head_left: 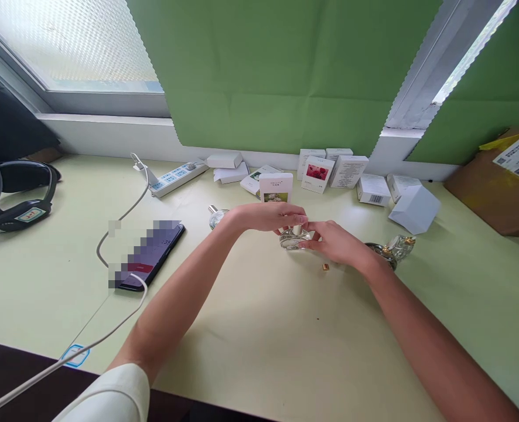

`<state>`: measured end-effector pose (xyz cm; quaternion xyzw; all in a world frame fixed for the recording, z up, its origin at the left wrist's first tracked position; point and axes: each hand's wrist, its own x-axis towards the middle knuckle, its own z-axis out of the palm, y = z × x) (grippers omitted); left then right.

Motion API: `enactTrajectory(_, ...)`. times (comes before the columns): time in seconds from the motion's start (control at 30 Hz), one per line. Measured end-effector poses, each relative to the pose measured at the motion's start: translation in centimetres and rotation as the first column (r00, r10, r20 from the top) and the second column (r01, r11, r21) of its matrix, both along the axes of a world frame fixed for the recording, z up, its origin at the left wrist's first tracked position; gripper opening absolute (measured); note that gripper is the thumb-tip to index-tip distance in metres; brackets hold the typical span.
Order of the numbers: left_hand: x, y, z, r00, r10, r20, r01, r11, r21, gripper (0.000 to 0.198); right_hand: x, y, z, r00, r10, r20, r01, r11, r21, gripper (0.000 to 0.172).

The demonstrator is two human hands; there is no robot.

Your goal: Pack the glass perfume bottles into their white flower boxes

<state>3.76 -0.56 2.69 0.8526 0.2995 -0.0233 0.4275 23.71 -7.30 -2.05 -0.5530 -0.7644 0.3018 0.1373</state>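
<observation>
While right hand (336, 243) fingers clasp squat clear glass bottle (291, 241), left hand (266, 217) fingers pinch its pale cylindrical top.

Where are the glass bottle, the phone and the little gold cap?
glass bottle (292, 241): head view, clear lower body.
phone (163, 253): head view, screen middle.
gold cap (325, 267): head view, its side.

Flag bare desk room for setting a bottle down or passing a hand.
Free: the near desk between the two forearms, down to the front edge; the stretch between phone and headset; the right side below the cardboard box. Crowded: boxes along the wall, power strip, and around the held glass bottle, with the gold cap and second bottle beside it.
</observation>
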Motion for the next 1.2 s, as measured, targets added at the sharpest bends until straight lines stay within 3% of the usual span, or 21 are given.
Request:
enactTrajectory(0.67, 0.0, 0.4, -0.3, 0.997, -0.07, -0.027, 0.071, 0.997, 0.042, 0.036, 0.1, 0.2, -0.3, 0.999, -0.004, 0.046, 0.004, 1.0, -0.012, 0.034)
enactTrajectory(0.9, -0.2, 0.0, 0.3, 0.995, 0.018, -0.1, -0.002, 0.986, 0.164, 0.042, 0.2, 0.2, -0.4, 0.999, -0.012, 0.032, 0.013, 1.0, -0.026, 0.035)
enactTrajectory(0.97, -0.6, 0.3, 0.7, 0.997, 0.078, -0.023, -0.071, 0.974, 0.217, 0.042, 0.2, 0.1, -0.4, 0.999, -0.01, 0.038, 0.01, 1.0, -0.003, 0.032)
enactTrajectory(1.03, -1.1, 1.0, 0.9, 0.968, 0.166, 0.187, -0.218, 0.927, 0.307, 0.037, 0.1, -0.1, -0.3, 0.998, -0.008, 0.06, 0.007, 1.0, 0.018, 0.03)
enactTrajectory(1.07, -1.4, 1.5, 0.9, 0.925, 0.206, 0.32, -0.321, 0.874, 0.365, 0.033, 0.1, -0.1, -0.3, 0.997, -0.011, 0.074, 0.009, 1.0, 0.023, 0.031)
enactTrajectory(1.13, -2.2, 2.7, 0.6, 0.801, 0.257, 0.541, -0.54, 0.7, 0.467, 0.03, 0.1, -0.3, -0.2, 0.995, -0.025, 0.1, 0.022, 0.999, 0.031, 0.034)
enactTrajectory(1.2, -3.0, 3.9, -0.1, 0.727, 0.308, 0.613, -0.663, 0.545, 0.513, 0.034, 0.0, -0.4, -0.1, 0.996, -0.023, 0.091, 0.019, 0.999, 0.046, 0.038)
